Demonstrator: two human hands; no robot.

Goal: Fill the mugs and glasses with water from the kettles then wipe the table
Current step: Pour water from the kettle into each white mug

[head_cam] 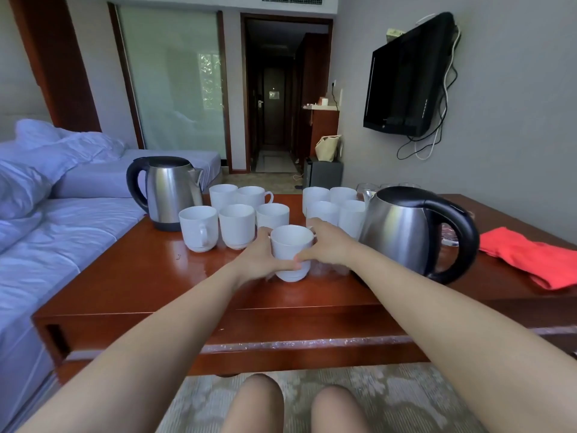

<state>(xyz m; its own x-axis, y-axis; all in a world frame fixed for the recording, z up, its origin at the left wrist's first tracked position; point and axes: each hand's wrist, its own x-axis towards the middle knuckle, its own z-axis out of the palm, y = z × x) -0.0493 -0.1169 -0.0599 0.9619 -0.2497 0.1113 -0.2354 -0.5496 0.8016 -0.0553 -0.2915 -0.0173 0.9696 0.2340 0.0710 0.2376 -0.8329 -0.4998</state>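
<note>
A white mug stands on the red-brown table, nearest to me. My left hand and my right hand both grip it, one on each side. Behind it stand two clusters of white mugs, one on the left and one on the right. A steel kettle with a black handle sits at the table's far left. A second steel kettle is at the right, its handle towards me. Clear glasses show behind the right kettle. A red cloth lies at the far right.
A bed with white sheets runs along the table's left side. A black television hangs on the right wall with loose cables. My knees are below the table's near edge over a patterned carpet.
</note>
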